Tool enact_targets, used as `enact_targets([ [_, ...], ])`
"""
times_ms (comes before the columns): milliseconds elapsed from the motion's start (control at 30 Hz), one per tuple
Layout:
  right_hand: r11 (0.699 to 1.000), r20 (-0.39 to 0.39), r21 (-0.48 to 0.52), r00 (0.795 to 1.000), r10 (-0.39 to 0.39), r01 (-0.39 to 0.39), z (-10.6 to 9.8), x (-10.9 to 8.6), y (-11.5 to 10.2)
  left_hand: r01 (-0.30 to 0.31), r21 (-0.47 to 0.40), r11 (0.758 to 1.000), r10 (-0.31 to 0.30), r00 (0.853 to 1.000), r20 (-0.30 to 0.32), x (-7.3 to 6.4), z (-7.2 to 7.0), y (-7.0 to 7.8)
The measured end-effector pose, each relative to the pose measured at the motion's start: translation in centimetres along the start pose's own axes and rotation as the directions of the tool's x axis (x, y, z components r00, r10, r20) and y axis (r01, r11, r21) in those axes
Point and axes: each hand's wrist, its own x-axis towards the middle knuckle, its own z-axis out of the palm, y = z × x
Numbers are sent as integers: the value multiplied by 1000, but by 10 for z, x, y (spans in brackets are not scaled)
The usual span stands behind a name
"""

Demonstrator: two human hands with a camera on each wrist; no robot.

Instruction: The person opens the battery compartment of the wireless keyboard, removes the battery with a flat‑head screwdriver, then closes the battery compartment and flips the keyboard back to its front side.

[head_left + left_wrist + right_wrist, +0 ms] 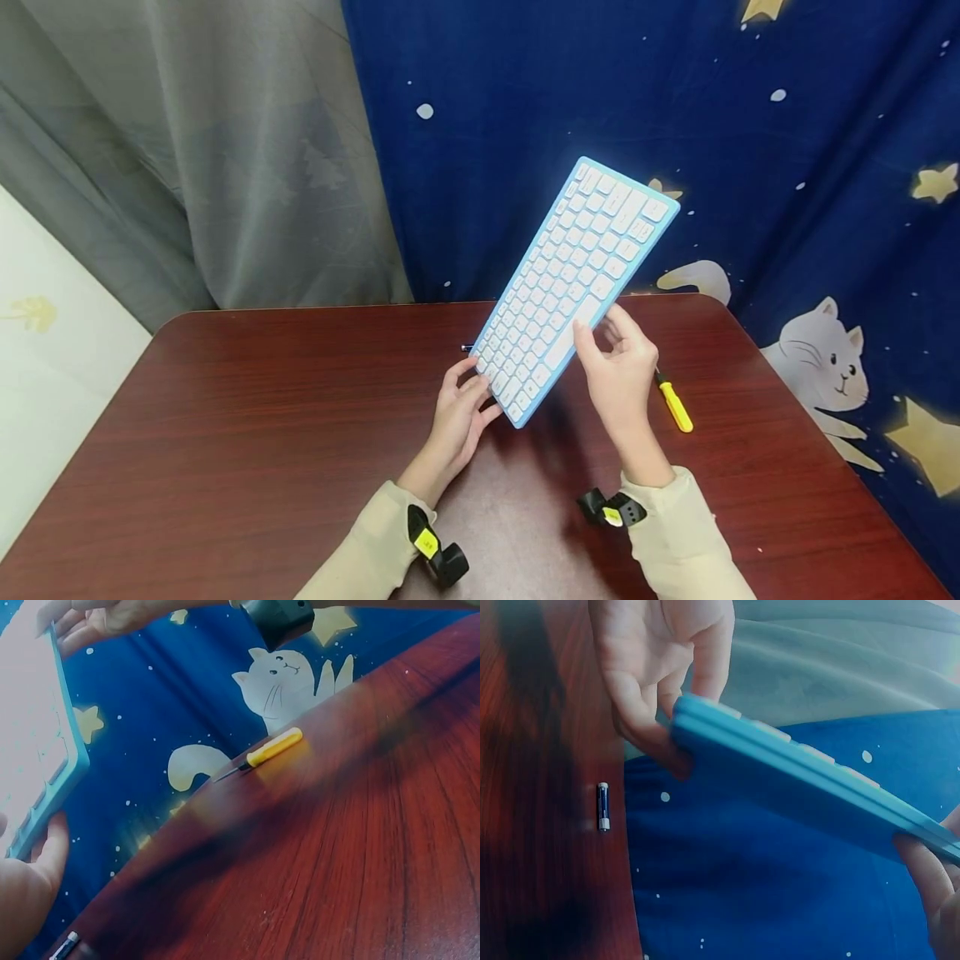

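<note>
A light blue keyboard (555, 292) with white keys is held tilted above the table, its keys toward the head camera. My left hand (456, 417) grips its lower left end between thumb and fingers. Along the lower right long edge, my right hand (621, 367) pinches it, thumb on the key side and fingers behind. The right wrist view shows the keyboard's plain blue underside (780, 795), with the left hand (664, 667) at one end and the right hand's fingers (926, 874) on the edge.
A yellow-handled screwdriver (675, 406) lies on the dark red wooden table (262, 433), right of the right hand. Near the table's far edge lies a small battery (604, 806), mostly hidden behind the keyboard in the head view. Grey and blue curtains (525, 100) hang behind.
</note>
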Motion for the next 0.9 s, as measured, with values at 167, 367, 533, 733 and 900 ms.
enact_targets([
  [167, 998, 6, 49, 1000, 24, -25, 1, 0, -1, -22, -11, 1000, 22, 1000, -13, -4, 0, 6],
  [367, 995, 4, 89, 999, 54, -54, 1, -1, 0, -47, -35, 998, 45, 998, -51, -12, 2, 13],
  [533, 991, 8, 91, 995, 95, -96, 1, -3, 0, -55, -39, 998, 52, 995, -85, -17, 1, 21],
  [733, 990, 16, 56, 991, 130, -131, -1, -5, -14, -89, 1, 996, 88, 987, -131, -23, 0, 33],
  [900, 988, 46, 46, 988, 147, -149, -4, -4, -15, -102, 44, 994, 108, 976, -187, -27, 2, 41],
])
